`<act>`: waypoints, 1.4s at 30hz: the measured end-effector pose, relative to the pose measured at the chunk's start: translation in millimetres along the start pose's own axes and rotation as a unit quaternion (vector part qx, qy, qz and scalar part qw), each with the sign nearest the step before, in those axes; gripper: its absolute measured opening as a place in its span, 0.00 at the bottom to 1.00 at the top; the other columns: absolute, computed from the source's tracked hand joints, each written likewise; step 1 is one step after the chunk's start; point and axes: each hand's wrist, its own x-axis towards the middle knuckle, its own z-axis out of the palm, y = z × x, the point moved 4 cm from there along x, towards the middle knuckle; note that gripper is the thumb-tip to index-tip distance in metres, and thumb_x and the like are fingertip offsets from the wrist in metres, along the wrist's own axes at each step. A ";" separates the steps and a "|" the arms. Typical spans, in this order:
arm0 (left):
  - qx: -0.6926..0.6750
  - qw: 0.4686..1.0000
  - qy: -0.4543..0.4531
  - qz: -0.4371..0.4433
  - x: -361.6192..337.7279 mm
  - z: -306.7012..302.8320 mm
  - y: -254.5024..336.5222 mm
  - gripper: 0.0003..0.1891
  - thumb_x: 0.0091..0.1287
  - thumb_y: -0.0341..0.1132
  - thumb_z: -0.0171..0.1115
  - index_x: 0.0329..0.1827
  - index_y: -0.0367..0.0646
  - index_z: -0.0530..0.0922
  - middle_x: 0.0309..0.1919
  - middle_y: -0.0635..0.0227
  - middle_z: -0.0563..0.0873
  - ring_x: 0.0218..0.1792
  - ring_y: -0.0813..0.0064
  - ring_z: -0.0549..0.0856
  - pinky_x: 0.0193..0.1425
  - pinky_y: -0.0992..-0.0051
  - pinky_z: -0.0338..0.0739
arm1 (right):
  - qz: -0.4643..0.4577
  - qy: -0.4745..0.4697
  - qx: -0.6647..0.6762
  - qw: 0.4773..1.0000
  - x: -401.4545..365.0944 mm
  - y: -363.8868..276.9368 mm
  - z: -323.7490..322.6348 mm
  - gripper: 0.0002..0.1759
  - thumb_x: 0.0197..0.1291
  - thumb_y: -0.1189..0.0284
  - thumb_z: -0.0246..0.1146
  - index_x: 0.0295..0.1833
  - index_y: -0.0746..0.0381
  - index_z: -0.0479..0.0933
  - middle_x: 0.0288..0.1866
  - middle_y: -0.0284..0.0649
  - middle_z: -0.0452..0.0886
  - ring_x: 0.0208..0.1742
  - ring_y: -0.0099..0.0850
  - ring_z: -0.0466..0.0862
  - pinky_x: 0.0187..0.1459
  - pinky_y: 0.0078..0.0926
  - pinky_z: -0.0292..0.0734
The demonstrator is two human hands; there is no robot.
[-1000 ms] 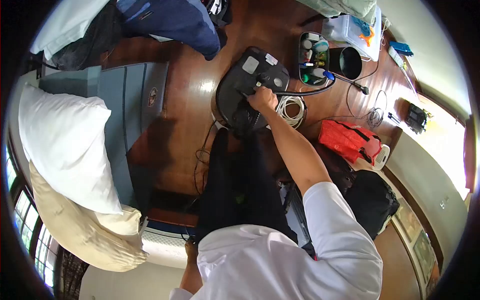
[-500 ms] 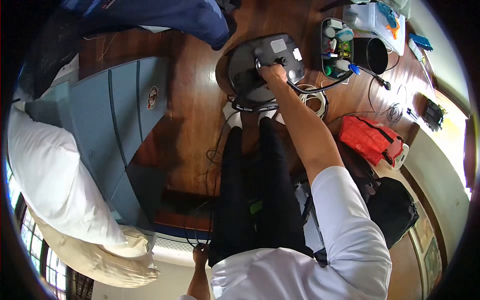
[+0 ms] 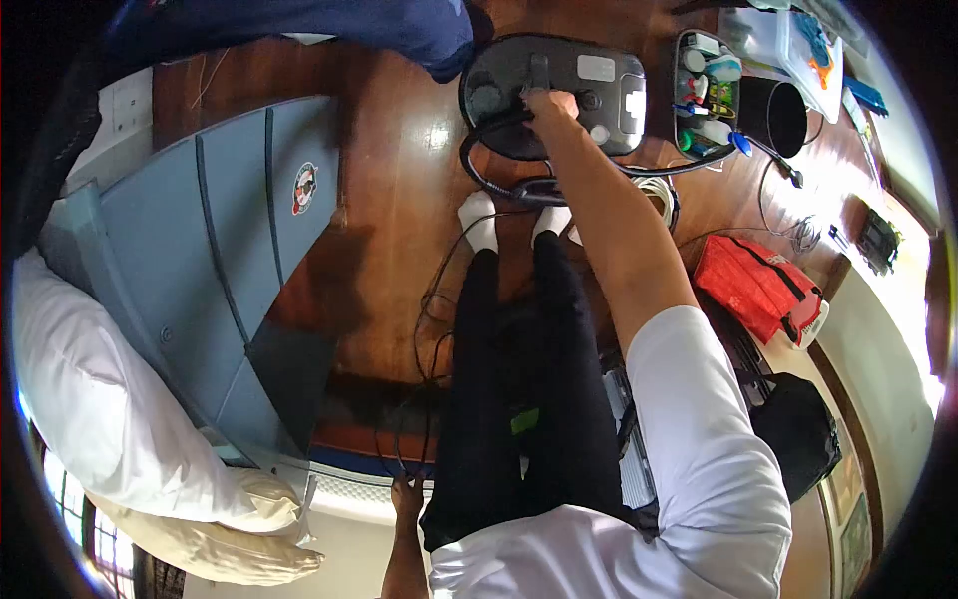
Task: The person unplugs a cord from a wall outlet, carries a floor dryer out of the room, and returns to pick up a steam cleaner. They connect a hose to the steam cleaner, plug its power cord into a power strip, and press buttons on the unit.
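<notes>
Right hand (image 3: pixel 547 104): far centre, fingers curled around hose (image 3: pixel 467 160) on black appliance (image 3: pixel 599 85).
Left hand (image 3: pixel 405 496): near, at cable (image 3: pixel 431 295); grip cannot be determined.

white short-sleeved shirt (image 3: pixel 689 469) | black trousers (image 3: pixel 519 399) | white socks (image 3: pixel 481 222)

Bare floor (image 3: pixel 399 200) open left of the black appliance (image 3: pixel 589 75), up to the grey-blue panel (image 3: pixel 230 230); right side hemmed by bottle tray (image 3: pixel 678 100) and black bucket (image 3: pixel 754 96), just beside; hose (image 3: pixel 489 180) and white cable coil (image 3: pixel 659 190) looped near the socked feet (image 3: pixel 481 222); red bag (image 3: pixel 758 290) and black bag (image 3: pixel 798 429) along the floor's right edge; navy cloth (image 3: pixel 399 30) crowding the far edge.
</notes>
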 end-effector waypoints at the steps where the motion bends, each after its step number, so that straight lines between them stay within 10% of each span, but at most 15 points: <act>1: -0.011 0.997 0.046 0.063 -0.5 -3.4 9.3 0.19 0.65 0.46 0.74 0.38 0.36 0.82 0.35 0.49 0.88 0.41 0.46 0.88 0.43 0.52 0.81 | 0.045 -0.010 0.042 0.998 31.8 11.5 16.8 0.19 0.59 0.65 0.78 0.54 0.60 0.86 0.50 0.35 0.90 0.51 0.27 0.89 0.49 0.30 0.89; 2: 0.021 1.000 -0.001 0.019 8.8 0.3 10.0 0.18 0.66 0.45 0.74 0.36 0.37 0.81 0.34 0.51 0.87 0.38 0.46 0.87 0.41 0.50 0.80 | -0.222 -0.032 -0.257 0.940 24.7 0.2 13.2 0.21 0.58 0.60 0.77 0.50 0.65 0.85 0.50 0.41 0.90 0.51 0.30 0.90 0.46 0.30 0.89; 6: 0.067 0.995 -0.022 0.067 41.6 0.5 42.2 0.13 0.68 0.40 0.71 0.41 0.38 0.82 0.36 0.52 0.89 0.40 0.44 0.88 0.44 0.49 0.78 | -0.109 -0.110 -0.051 0.987 -13.6 -0.3 -2.3 0.27 0.57 0.53 0.73 0.49 0.68 0.82 0.52 0.52 0.88 0.56 0.41 0.89 0.55 0.38 0.86; 7: 0.064 0.994 -0.033 0.081 53.0 -1.3 48.5 0.13 0.68 0.40 0.71 0.41 0.38 0.82 0.36 0.52 0.89 0.40 0.44 0.88 0.44 0.49 0.78 | -0.172 0.040 -0.080 0.981 -31.5 -0.1 -10.1 0.31 0.57 0.55 0.72 0.57 0.67 0.76 0.57 0.56 0.84 0.58 0.50 0.87 0.59 0.44 0.83; 9: 0.027 0.993 -0.081 -0.081 84.9 -2.0 58.4 0.15 0.66 0.44 0.71 0.40 0.39 0.85 0.35 0.53 0.90 0.41 0.46 0.89 0.43 0.51 0.81 | -0.236 0.077 -0.101 0.963 -77.1 5.9 -31.8 0.34 0.55 0.59 0.71 0.63 0.66 0.70 0.59 0.60 0.76 0.60 0.61 0.83 0.64 0.50 0.80; 14: -0.006 0.999 -0.004 0.040 177.9 -16.6 143.3 0.19 0.70 0.47 0.65 0.37 0.36 0.85 0.31 0.51 0.90 0.38 0.47 0.90 0.42 0.49 0.81 | -0.293 0.073 -0.084 0.950 -116.5 68.7 -69.1 0.21 0.61 0.63 0.65 0.55 0.66 0.78 0.57 0.55 0.77 0.54 0.59 0.84 0.56 0.53 0.81; 17: 0.046 0.996 -0.069 -0.042 241.0 -6.0 161.9 0.22 0.72 0.48 0.63 0.44 0.32 0.80 0.31 0.49 0.88 0.37 0.47 0.88 0.44 0.51 0.79 | -0.325 0.042 -0.068 0.942 -130.9 124.0 -79.2 0.13 0.61 0.63 0.68 0.45 0.59 0.82 0.54 0.52 0.78 0.48 0.57 0.85 0.52 0.52 0.82; 21: 0.079 0.995 -0.046 -0.030 302.6 7.8 205.5 0.23 0.72 0.47 0.62 0.51 0.30 0.77 0.36 0.46 0.86 0.41 0.48 0.87 0.47 0.53 0.77 | -0.317 -0.128 -0.346 0.874 -141.7 202.0 -78.9 0.22 0.58 0.63 0.71 0.55 0.61 0.84 0.59 0.61 0.78 0.49 0.58 0.87 0.53 0.48 0.85; 30: 0.076 0.979 -0.022 -0.190 444.4 72.4 179.8 0.19 0.71 0.40 0.63 0.54 0.32 0.81 0.57 0.50 0.86 0.54 0.50 0.86 0.53 0.52 0.78 | -0.367 -0.272 -0.491 0.742 -136.4 307.3 -69.9 0.06 0.58 0.72 0.68 0.38 0.57 0.90 0.43 0.39 0.91 0.48 0.37 0.91 0.45 0.35 0.85; 33: 0.224 0.963 -0.055 -0.137 480.9 88.7 193.3 0.41 0.69 0.49 0.67 0.77 0.33 0.61 0.80 0.48 0.57 0.77 0.52 0.62 0.63 0.36 0.67 | -0.382 -0.300 -0.444 0.753 -136.2 330.2 -49.7 0.09 0.61 0.75 0.64 0.42 0.62 0.88 0.43 0.47 0.91 0.46 0.43 0.91 0.43 0.37 0.85; 36: 0.289 0.932 0.124 -0.180 440.6 80.3 320.5 0.57 0.67 0.61 0.64 0.84 0.34 0.42 0.85 0.49 0.35 0.85 0.47 0.36 0.72 0.30 0.56 | -0.415 -0.281 -0.406 0.764 -168.2 307.6 -72.0 0.08 0.60 0.75 0.64 0.39 0.65 0.87 0.39 0.47 0.89 0.42 0.41 0.91 0.43 0.37 0.84; 38: 0.406 0.907 0.103 -0.037 415.8 88.3 406.4 0.54 0.69 0.68 0.54 0.83 0.31 0.49 0.83 0.41 0.52 0.83 0.45 0.52 0.74 0.38 0.61 | -0.431 -0.241 -0.399 0.773 -189.3 300.4 -74.2 0.08 0.60 0.75 0.64 0.39 0.65 0.87 0.39 0.45 0.87 0.42 0.38 0.90 0.41 0.35 0.84; 40: 0.164 0.933 0.064 0.313 382.0 110.7 482.9 0.33 0.75 0.60 0.54 0.54 0.31 0.81 0.46 0.39 0.87 0.51 0.42 0.86 0.58 0.52 0.77 | -0.422 -0.281 -0.410 0.758 -213.8 283.8 -79.7 0.09 0.60 0.75 0.63 0.40 0.64 0.87 0.41 0.45 0.87 0.45 0.35 0.89 0.41 0.34 0.83; 42: 0.049 0.917 -0.298 0.262 313.9 138.5 562.5 0.32 0.76 0.58 0.56 0.62 0.34 0.76 0.50 0.43 0.86 0.55 0.47 0.86 0.60 0.55 0.76 | -0.445 -0.281 -0.367 0.767 -238.3 279.1 -81.0 0.09 0.61 0.74 0.62 0.42 0.63 0.87 0.45 0.45 0.87 0.47 0.35 0.88 0.43 0.36 0.83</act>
